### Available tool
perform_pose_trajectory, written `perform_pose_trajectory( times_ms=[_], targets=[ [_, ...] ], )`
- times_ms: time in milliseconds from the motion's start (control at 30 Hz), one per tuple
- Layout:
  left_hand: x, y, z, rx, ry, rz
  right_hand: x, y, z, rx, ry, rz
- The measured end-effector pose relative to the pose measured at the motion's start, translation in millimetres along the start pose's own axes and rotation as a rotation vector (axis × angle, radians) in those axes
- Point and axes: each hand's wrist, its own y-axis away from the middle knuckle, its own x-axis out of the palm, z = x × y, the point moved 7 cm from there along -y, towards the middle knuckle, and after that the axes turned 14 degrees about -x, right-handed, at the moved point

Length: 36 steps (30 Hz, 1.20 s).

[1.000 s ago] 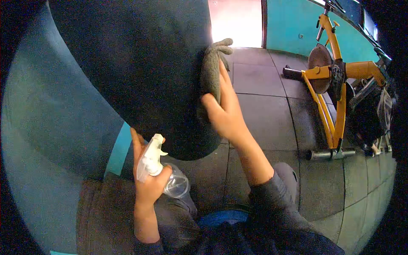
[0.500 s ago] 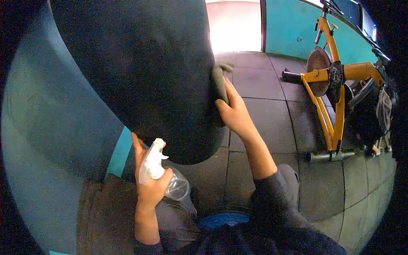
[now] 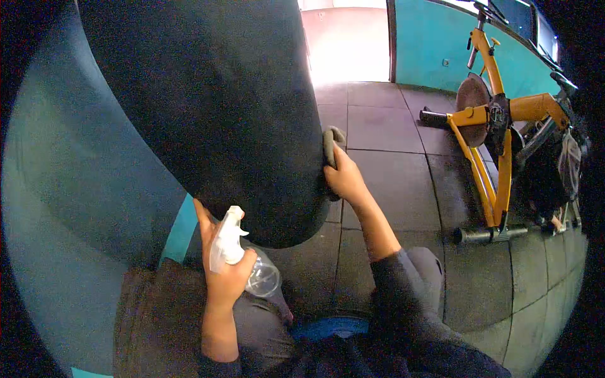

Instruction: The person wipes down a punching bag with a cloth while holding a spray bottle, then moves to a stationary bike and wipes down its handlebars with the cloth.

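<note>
Head view: black punching bag (image 3: 208, 107), wiping in hand.
Right hand (image 3: 345, 177) grasps a grey cloth (image 3: 330, 145), pressed to the bag's right side low down; left hand (image 3: 224, 271) clenched round a clear spray bottle (image 3: 242, 258) near its base. Likely midway; cleaned extent cannot be told. Yellow exercise bike (image 3: 498, 126) far right.

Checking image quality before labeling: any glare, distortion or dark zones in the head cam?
Head view: strong fisheye bend with black vignette corners; the doorway is blown out white, washing the floor tiles near it; the big black bag is underexposed, little surface detail; right hand with cloth and left hand with spray bottle are reasonably sharp.
</note>
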Motion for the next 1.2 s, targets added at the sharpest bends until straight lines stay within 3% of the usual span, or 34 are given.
perform_pose_trajectory(
  times_ms=[67,133,233,300,367,433,500,567,633,700,767,800,900,1033,1200],
  targets=[
    [1.5,-1.3,-5.9,-0.013,0.041,0.015,-5.8,-1.8,22.5,-0.123,-0.009,-0.015],
    [2.0,-1.6,-4.2,-0.021,0.037,0.019,-21.7,3.4,83.8,-0.488,0.048,-0.058],
    [2.9,-3.8,4.0,-0.033,-0.008,-0.001,-18.9,16.7,131.3,-0.584,0.117,-0.077],
    [0.7,-4.5,3.3,-0.037,-0.059,-0.024,-12.0,14.5,117.5,-0.457,0.059,-0.052],
    [2.2,-6.8,2.4,-0.115,0.079,0.019,-6.3,4.8,79.6,-0.278,0.160,-0.012],
    [4.0,-6.4,-0.6,-0.113,0.121,0.016,-8.2,-1.1,54.5,-0.240,0.135,-0.039],
    [3.1,-4.6,-4.8,-0.082,0.120,-0.001,3.1,-5.8,9.6,-0.167,0.191,0.064],
    [8.5,0.2,-14.0,0.043,-0.180,0.009,4.0,-0.3,3.4,-0.195,0.202,0.036],
    [8.5,-0.8,-11.8,0.033,-0.186,0.022,-1.8,1.5,28.7,-0.131,0.244,0.055],
    [9.2,-1.5,-10.2,0.018,-0.128,0.039,-12.6,8.3,78.4,-0.220,0.224,0.049],
    [12.5,-2.0,-13.2,-0.010,-0.106,0.039,-17.9,15.9,122.6,-0.532,0.209,-0.070],
    [13.8,-2.5,-13.1,-0.032,-0.092,0.044,-15.2,15.5,124.1,-0.533,0.210,-0.064],
    [15.2,-3.0,-15.8,0.068,-0.099,0.001,-10.5,13.6,110.5,-0.439,0.303,-0.033],
    [13.6,-6.0,-22.4,0.006,-0.079,0.030,-7.1,2.4,49.5,-0.184,0.311,-0.038],
    [16.2,-2.4,-22.4,0.106,-0.106,0.010,-1.1,6.2,32.7,-0.120,0.242,0.025]
  ],
)
